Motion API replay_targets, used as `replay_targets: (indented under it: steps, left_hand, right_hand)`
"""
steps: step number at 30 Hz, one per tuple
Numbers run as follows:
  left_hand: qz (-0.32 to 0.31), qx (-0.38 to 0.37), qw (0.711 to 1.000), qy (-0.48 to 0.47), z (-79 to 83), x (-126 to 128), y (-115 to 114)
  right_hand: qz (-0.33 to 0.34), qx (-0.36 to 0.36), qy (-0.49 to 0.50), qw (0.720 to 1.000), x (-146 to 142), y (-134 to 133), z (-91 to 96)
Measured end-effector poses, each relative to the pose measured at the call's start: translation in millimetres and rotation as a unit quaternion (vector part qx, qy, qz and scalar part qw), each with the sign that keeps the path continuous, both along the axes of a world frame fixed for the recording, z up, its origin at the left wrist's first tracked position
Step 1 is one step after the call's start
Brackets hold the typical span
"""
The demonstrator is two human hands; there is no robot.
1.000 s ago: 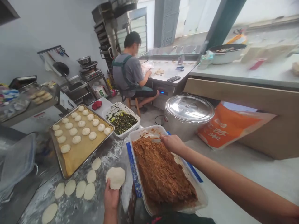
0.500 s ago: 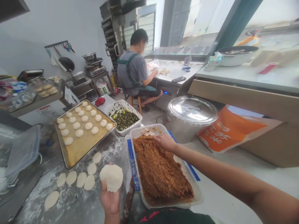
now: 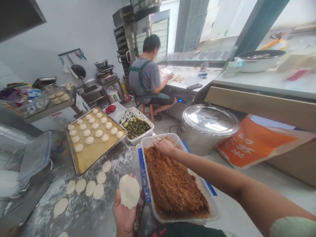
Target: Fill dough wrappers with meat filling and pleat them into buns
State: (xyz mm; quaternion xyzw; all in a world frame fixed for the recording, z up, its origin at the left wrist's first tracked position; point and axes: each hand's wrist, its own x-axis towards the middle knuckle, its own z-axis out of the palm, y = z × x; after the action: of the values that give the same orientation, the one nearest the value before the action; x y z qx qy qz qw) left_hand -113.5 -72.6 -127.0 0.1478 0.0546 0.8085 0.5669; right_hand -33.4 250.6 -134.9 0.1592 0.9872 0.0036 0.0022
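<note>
On the palm of my left hand [image 3: 124,214] lies a round, flat dough wrapper [image 3: 129,191], its edge uneven and the thumb at its side. My right hand [image 3: 165,147] is at the far left end of a clear plastic box, its curled fingers dug into the reddish-brown filling [image 3: 175,179]; the fingertips are hidden in it. The box [image 3: 214,212] has blue clip flaps and sits right of my left hand. Several more dough wrappers [image 3: 91,188] lie on the floured steel table [image 3: 84,215] to the left.
A lined baking tray [image 3: 86,161] holds rows of shaped buns. Behind the box stands a white tub [image 3: 151,131] of dark green filling. To the right are a lidded steel pot [image 3: 209,120] and an orange bag [image 3: 239,144]. A co-worker [image 3: 145,75] sits at the far counter.
My right hand has moved left along the far end of the box, and its fingers have curled into the filling. The left hand with the wrapper has come closer to the box. The view has shifted slightly.
</note>
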Motion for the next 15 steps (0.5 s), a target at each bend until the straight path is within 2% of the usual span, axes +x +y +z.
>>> replay_targets:
  steps: [3,7,11,15]
  left_hand:
    - [0.006,-0.016,1.0,-0.021,-7.3,1.0,-1.9]
    - [0.023,-0.045,0.998,-0.045,-16.8,5.7,5.8]
    - [0.027,-0.079,0.995,-0.052,-17.6,10.0,14.7]
    - [0.034,-0.092,0.994,-0.058,-15.6,7.8,11.5]
  right_hand:
    - [0.044,0.019,-0.017,0.999,-7.4,-6.5,-7.0]
    - [0.096,0.029,-0.033,0.994,-0.4,-14.1,-6.5]
    - [0.127,0.037,-0.038,0.99,14.4,-33.0,-1.4]
    - [0.144,0.037,-0.047,0.988,30.8,-57.5,1.9]
